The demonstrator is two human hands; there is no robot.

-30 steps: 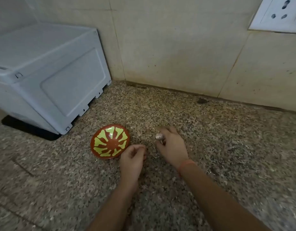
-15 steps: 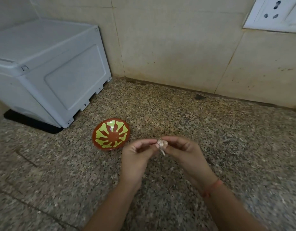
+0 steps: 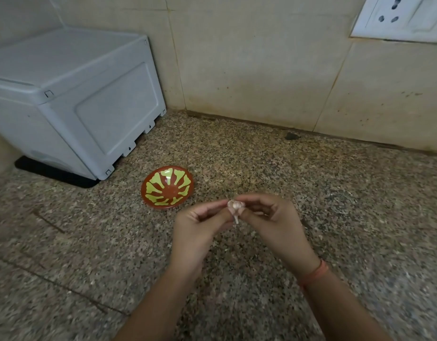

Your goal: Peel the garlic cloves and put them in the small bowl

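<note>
**Garlic clove pinched between both hands**

My left hand (image 3: 200, 225) and right hand (image 3: 274, 222) both pinch the small pinkish-white garlic clove (image 3: 235, 206), its thin tail pointing down. The small red bowl with yellow pattern (image 3: 167, 190) lies just beyond, nearer my left hand.

garlic clove (image 3: 235, 206): pinkish-white, skin on, pinched mid-air | small bowl (image 3: 167, 187): red-yellow, upright, on counter

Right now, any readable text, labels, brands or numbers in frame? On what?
No readable text anywhere in view.
On the grey box: no label or brand shows.
On the socket plate: plain, no legible markings.
On the bowl: painted pattern only, no words.
On the garlic: nothing.
</note>
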